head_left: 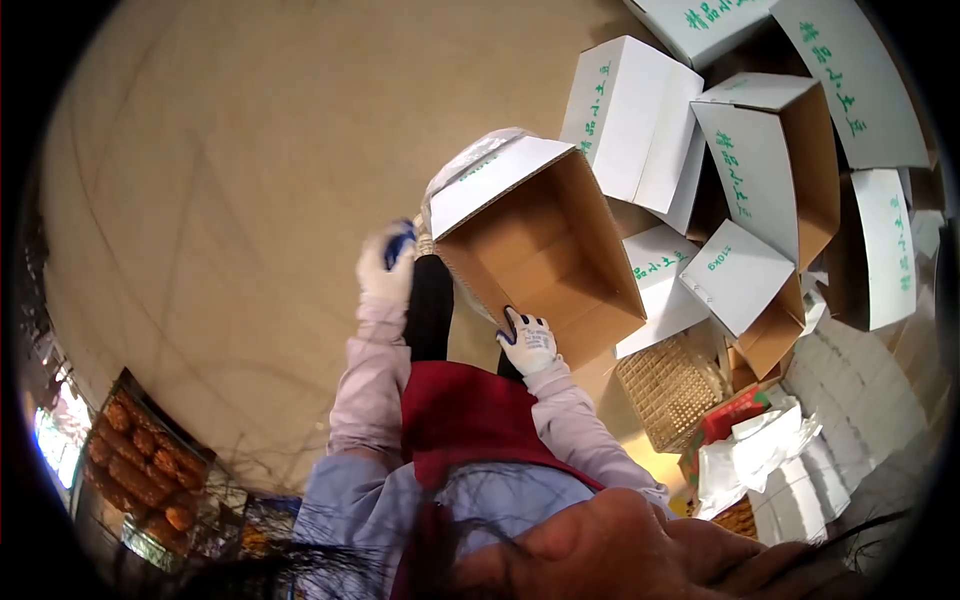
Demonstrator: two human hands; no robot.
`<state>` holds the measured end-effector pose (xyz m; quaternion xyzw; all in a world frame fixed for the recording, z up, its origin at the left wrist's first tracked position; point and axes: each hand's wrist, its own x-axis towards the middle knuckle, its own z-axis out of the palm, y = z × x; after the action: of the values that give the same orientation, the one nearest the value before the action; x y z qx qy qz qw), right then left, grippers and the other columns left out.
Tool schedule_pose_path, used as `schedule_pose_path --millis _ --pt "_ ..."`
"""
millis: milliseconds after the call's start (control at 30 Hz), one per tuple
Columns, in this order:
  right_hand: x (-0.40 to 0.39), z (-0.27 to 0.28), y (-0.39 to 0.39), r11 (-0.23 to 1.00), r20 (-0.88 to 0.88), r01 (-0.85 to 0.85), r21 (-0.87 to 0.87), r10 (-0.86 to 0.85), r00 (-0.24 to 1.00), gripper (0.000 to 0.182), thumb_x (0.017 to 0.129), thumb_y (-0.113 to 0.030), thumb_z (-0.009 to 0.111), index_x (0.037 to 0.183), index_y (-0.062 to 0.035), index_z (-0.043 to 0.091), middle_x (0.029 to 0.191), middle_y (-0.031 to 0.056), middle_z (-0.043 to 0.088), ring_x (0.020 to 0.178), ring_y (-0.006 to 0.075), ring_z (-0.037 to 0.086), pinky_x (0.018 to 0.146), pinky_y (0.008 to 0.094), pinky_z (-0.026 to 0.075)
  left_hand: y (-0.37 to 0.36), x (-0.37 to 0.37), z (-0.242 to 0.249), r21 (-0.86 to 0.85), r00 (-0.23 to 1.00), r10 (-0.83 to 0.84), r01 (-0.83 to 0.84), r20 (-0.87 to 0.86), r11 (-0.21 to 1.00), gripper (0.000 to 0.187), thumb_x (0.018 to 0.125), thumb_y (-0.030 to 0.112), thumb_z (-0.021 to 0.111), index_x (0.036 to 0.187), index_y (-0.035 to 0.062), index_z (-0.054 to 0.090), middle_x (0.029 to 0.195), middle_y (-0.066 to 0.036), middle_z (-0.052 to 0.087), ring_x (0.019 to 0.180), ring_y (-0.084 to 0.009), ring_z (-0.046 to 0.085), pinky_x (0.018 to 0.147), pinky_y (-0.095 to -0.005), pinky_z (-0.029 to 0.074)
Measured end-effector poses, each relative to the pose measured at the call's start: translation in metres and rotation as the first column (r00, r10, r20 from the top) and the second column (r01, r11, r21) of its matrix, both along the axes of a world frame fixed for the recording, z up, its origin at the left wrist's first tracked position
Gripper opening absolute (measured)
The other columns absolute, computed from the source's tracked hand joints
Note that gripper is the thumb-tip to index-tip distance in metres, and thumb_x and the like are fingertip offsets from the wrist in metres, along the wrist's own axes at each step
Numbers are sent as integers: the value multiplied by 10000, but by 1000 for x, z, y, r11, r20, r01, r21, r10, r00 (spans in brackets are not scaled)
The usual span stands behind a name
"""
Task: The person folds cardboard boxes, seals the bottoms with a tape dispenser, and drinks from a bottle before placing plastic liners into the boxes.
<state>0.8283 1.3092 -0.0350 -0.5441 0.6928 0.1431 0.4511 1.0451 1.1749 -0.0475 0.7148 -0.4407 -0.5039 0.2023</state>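
An open white cardboard box (500, 185) with a brown inside stands in front of me, its opening facing up toward me. My right hand (530, 342), in a white glove with dark fingertips, grips the box's near edge, with part of the fingers over the rim. My left hand (390, 258), in a white glove with a blue palm, is off the box to its left, above the floor. Its fingers are blurred, and I cannot make out anything in them. A clear plastic bag (475, 160) lies against the far left side of the box.
Several white boxes with green writing, such as one box (635, 120), are piled at the right. A woven basket (675, 395) and a white plastic bag (755, 455) sit at the lower right. Bare floor (230, 200) stretches left; a crate of brownish produce (145, 470) is at lower left.
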Motion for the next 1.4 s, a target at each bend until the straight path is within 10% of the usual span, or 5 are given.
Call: schedule_pose_path --millis 67,200,867,1067,1400 --pt "-11 31 -19 981 -69 -76 -176 65 996 683 722 -452 607 1304 -165 393 1322 137 374 1229 340 312 1019 481 233 -48 -20 57 -475 994 -49 92 101 875 536 722 311 676 1182 88 512 1058 -160 591 1004 -346 547 902 -435 413" --pt "-113 19 -9 922 -500 90 -378 -284 818 889 710 -536 590 1387 -86 231 1397 185 268 1287 362 226 1061 502 140 -76 -56 -5 325 599 -689 610 408 723 486 797 407 585 1200 147 506 1029 -155 610 975 -315 573 848 -392 447" --pt "-248 138 159 574 -94 451 -683 -682 725 578 771 -327 598 1266 -89 420 1269 166 425 1213 352 352 1001 475 292 -110 -178 -63 -97 387 -510 858 768 504 417 766 206 637 1136 41 536 1039 -194 590 947 -353 572 816 -407 461" --pt "-437 251 315 434 -432 200 -879 -900 53 712 778 -314 616 1348 -43 288 1344 177 354 1257 375 288 1031 455 257 -3 -286 -16 -190 516 -816 856 261 480 500 734 88 683 1202 71 508 1039 -111 593 923 -192 575 842 -288 461" --pt "-601 224 322 294 -292 355 -888 -954 60 372 781 -370 555 1069 -138 595 1278 95 459 1249 286 338 1037 489 203 216 -496 92 -236 -93 -960 971 -264 -29 479 757 135 659 1201 35 511 1075 -133 612 986 -193 592 865 -293 457"
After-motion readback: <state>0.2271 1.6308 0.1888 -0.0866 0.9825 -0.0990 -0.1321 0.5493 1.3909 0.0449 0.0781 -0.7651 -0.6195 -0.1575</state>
